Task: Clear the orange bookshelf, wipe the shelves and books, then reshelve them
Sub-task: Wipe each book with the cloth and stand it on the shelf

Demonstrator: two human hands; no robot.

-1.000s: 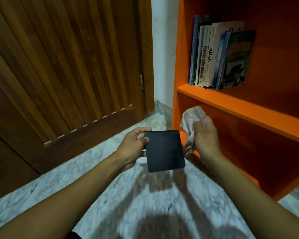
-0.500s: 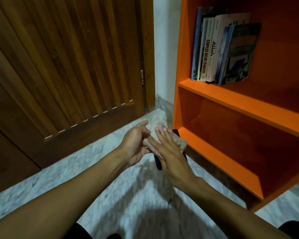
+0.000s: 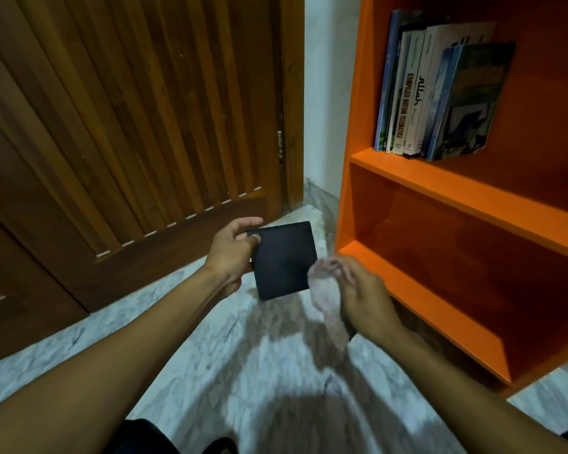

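Note:
My left hand (image 3: 232, 253) grips a small black book (image 3: 284, 260) by its left edge, held flat above the floor in front of the orange bookshelf (image 3: 351, 126). My right hand (image 3: 363, 291) is closed on a pale cloth (image 3: 327, 299) at the book's lower right corner; the cloth hangs down, blurred. Several books (image 3: 436, 93) stand upright at the left end of the upper shelf (image 3: 473, 191), the rightmost leaning against the others. The bottom shelf (image 3: 417, 296) holds nothing that I can see.
A dark wooden slatted door (image 3: 128, 126) stands on the left, with a white wall strip (image 3: 325, 93) between it and the bookshelf. The floor is pale marble tile (image 3: 210, 348). Dark clothing shows at the bottom edge.
The right hand lay flat with the cloth over the book half a second ago; it has now slid off toward the lower right, uncovering the black cover. The left hand keeps its hold.

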